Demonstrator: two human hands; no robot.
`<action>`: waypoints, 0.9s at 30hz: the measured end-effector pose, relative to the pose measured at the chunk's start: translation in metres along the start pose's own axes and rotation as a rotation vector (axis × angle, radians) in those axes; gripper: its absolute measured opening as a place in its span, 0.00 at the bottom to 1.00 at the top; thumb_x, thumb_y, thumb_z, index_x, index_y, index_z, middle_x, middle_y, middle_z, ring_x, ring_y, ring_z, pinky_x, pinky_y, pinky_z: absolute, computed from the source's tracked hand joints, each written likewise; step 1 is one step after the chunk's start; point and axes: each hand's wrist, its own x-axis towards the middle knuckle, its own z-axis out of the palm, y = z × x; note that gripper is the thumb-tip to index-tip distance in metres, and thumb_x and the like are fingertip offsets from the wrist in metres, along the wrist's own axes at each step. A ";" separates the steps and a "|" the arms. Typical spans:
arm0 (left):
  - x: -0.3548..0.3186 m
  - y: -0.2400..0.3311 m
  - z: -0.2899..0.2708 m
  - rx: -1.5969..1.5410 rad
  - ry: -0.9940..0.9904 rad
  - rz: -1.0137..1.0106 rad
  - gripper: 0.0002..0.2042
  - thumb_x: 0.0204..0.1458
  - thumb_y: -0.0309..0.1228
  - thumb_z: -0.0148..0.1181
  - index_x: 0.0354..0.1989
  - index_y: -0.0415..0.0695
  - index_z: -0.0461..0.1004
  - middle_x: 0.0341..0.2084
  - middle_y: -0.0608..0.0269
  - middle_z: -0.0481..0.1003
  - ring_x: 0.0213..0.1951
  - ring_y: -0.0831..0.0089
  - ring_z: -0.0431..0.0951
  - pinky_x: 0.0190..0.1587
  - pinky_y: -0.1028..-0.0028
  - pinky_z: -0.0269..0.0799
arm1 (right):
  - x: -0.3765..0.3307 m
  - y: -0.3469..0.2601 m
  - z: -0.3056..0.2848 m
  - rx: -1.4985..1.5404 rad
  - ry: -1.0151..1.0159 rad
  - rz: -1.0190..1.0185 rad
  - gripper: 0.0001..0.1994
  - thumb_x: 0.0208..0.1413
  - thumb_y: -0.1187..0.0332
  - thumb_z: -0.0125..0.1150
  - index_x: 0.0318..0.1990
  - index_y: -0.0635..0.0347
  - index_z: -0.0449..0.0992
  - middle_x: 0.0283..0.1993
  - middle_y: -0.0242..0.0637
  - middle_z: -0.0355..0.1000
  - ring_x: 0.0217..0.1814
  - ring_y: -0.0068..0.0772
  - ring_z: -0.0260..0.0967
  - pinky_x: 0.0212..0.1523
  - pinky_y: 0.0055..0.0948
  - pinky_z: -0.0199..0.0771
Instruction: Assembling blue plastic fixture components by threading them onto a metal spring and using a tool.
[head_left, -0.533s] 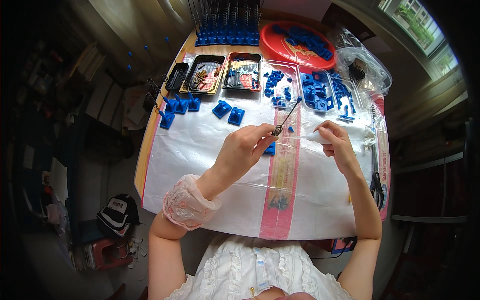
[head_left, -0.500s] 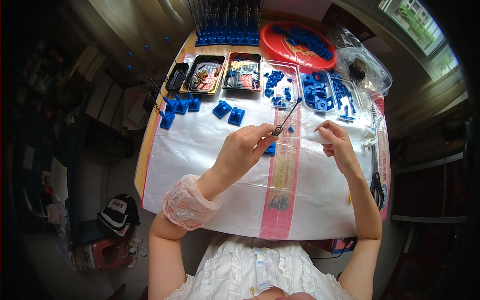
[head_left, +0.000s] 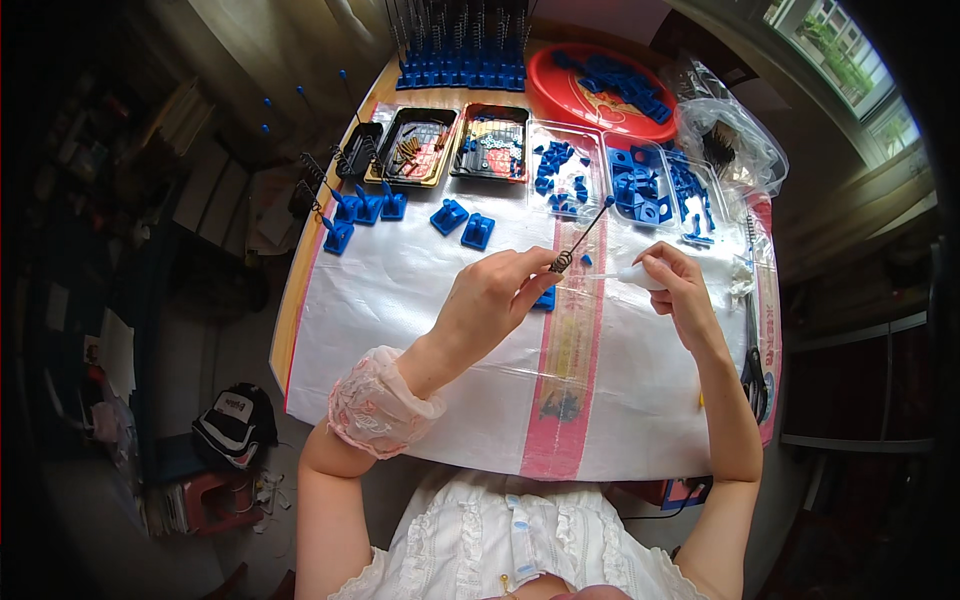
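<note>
A: Left hand (head_left: 495,300) pinching a thin spring rod (head_left: 580,238), fingers closed on its coil end; blue tip slanting up toward 1 o'clock, above the table (head_left: 420,330) centre.

B: Right hand (head_left: 680,285)?

A: Closed round a small white tube (head_left: 632,274), nozzle aimed at the coil from 3 o'clock. Just apart from it, or touching; cannot tell.

B: Handling of the rod?

A: Probably light and springy, wire thin enough to bend. Best taken at the coil, where already held; the far tip likely to whip. Tube looks soft and squeezable.

B: Counts?

A: One rod in hand, one tube. Two loose blue blocks (head_left: 462,222) at 11 o'clock of the left hand, one more blue block (head_left: 545,298) under its fingers. A cluster of blue blocks with springs (head_left: 358,210) further out at 10 o'clock, about four, hard to separate. Three dark trays (head_left: 415,145) at 12 o'clock, two clear trays (head_left: 600,165) of blue parts beside them, one red plate (head_left: 570,95) behind. Scissors (head_left: 752,340) at 3 o'clock, one pair.
</note>
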 end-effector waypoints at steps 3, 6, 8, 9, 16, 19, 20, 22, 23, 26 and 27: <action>0.000 0.000 0.000 -0.002 -0.019 -0.020 0.07 0.60 0.26 0.68 0.44 0.39 0.79 0.30 0.53 0.82 0.30 0.61 0.82 0.33 0.66 0.75 | 0.001 0.001 -0.002 0.003 -0.004 -0.012 0.12 0.69 0.57 0.58 0.42 0.56 0.76 0.26 0.19 0.66 0.19 0.07 0.44 0.20 0.16 0.40; 0.001 0.002 0.000 -0.008 -0.005 -0.010 0.07 0.60 0.26 0.68 0.44 0.39 0.79 0.30 0.54 0.82 0.29 0.62 0.82 0.32 0.66 0.75 | 0.001 -0.002 -0.002 0.002 -0.010 -0.015 0.12 0.69 0.57 0.58 0.41 0.56 0.76 0.26 0.20 0.67 0.20 0.07 0.44 0.20 0.16 0.40; 0.000 0.000 0.000 0.000 -0.007 -0.010 0.07 0.60 0.26 0.68 0.44 0.39 0.79 0.30 0.54 0.82 0.29 0.62 0.82 0.32 0.66 0.75 | 0.000 -0.004 -0.001 -0.005 -0.001 -0.007 0.11 0.69 0.59 0.59 0.42 0.57 0.77 0.26 0.20 0.64 0.21 0.08 0.46 0.21 0.17 0.43; 0.000 0.000 0.000 0.004 -0.009 -0.009 0.07 0.60 0.26 0.68 0.44 0.39 0.79 0.30 0.54 0.82 0.29 0.62 0.82 0.32 0.67 0.75 | 0.000 -0.005 -0.001 -0.009 0.004 -0.003 0.10 0.70 0.60 0.59 0.42 0.57 0.77 0.25 0.19 0.63 0.21 0.09 0.47 0.22 0.17 0.44; 0.001 0.001 -0.001 -0.002 -0.009 -0.016 0.07 0.60 0.26 0.68 0.44 0.39 0.79 0.30 0.54 0.82 0.29 0.62 0.82 0.33 0.67 0.75 | -0.001 -0.007 0.000 -0.018 -0.005 -0.015 0.11 0.70 0.60 0.58 0.42 0.58 0.77 0.26 0.20 0.63 0.22 0.09 0.48 0.22 0.17 0.45; 0.001 0.000 0.000 0.002 -0.012 -0.014 0.07 0.60 0.26 0.68 0.43 0.39 0.79 0.30 0.54 0.82 0.29 0.62 0.82 0.33 0.67 0.75 | -0.002 -0.008 0.001 -0.034 0.005 -0.023 0.11 0.70 0.59 0.58 0.42 0.58 0.77 0.26 0.21 0.64 0.22 0.09 0.48 0.22 0.17 0.44; 0.001 0.001 0.000 0.004 -0.018 -0.019 0.07 0.60 0.26 0.68 0.43 0.39 0.78 0.30 0.54 0.82 0.29 0.63 0.82 0.32 0.67 0.75 | -0.002 -0.009 0.001 -0.034 0.008 -0.028 0.12 0.70 0.59 0.58 0.41 0.57 0.77 0.26 0.21 0.64 0.22 0.09 0.46 0.22 0.17 0.43; 0.001 0.001 -0.001 0.004 -0.022 -0.022 0.07 0.60 0.26 0.68 0.43 0.39 0.78 0.30 0.54 0.82 0.29 0.63 0.82 0.32 0.67 0.75 | -0.003 -0.010 0.002 -0.040 0.012 -0.035 0.12 0.70 0.58 0.58 0.41 0.57 0.76 0.26 0.21 0.63 0.22 0.09 0.45 0.22 0.17 0.41; 0.001 0.001 -0.001 0.003 -0.018 -0.020 0.07 0.60 0.26 0.68 0.43 0.39 0.78 0.29 0.54 0.82 0.29 0.63 0.82 0.32 0.67 0.75 | -0.003 -0.012 0.003 -0.046 0.012 -0.038 0.12 0.70 0.58 0.58 0.41 0.57 0.76 0.26 0.21 0.63 0.22 0.09 0.45 0.22 0.17 0.41; 0.001 0.001 -0.001 0.003 -0.013 -0.012 0.07 0.60 0.26 0.68 0.43 0.39 0.78 0.29 0.55 0.82 0.29 0.63 0.82 0.32 0.67 0.74 | -0.002 -0.012 0.003 -0.050 0.014 -0.042 0.12 0.70 0.58 0.58 0.40 0.57 0.76 0.26 0.21 0.63 0.22 0.09 0.45 0.23 0.17 0.41; 0.001 0.001 -0.001 0.004 -0.012 -0.009 0.07 0.60 0.26 0.68 0.43 0.39 0.78 0.29 0.54 0.82 0.29 0.63 0.82 0.32 0.67 0.74 | -0.002 -0.012 0.004 -0.050 0.015 -0.043 0.12 0.70 0.59 0.58 0.40 0.57 0.76 0.26 0.21 0.62 0.22 0.09 0.45 0.23 0.17 0.41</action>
